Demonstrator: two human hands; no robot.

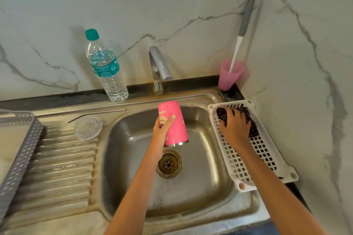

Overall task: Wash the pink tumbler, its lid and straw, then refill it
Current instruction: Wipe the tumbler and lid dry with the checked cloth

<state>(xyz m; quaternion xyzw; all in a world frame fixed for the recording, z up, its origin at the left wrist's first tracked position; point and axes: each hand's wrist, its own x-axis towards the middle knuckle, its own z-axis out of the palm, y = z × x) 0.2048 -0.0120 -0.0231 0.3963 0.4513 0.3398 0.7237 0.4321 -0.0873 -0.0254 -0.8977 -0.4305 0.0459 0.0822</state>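
My left hand point(162, 129) grips the pink tumbler point(176, 126) over the steel sink point(191, 192). The tumbler is upside down and tilted, its steel rim pointing down toward the drain point(169, 164). The clear lid point(88, 128) lies flat on the ribbed drainboard to the left, and the bent metal straw point(95, 114) lies just behind it. My right hand point(234, 126) rests on a dark scrub pad point(250, 120) inside the white slotted basket point(246, 170) at the sink's right side, fingers curled over the pad.
A water bottle with a teal cap point(107, 68) stands behind the sink on the left. The chrome tap point(159, 68) is not running. A pink cup point(230, 74) holding a long-handled brush point(243, 30) stands in the back right corner. A grey basket point(17, 150) sits far left.
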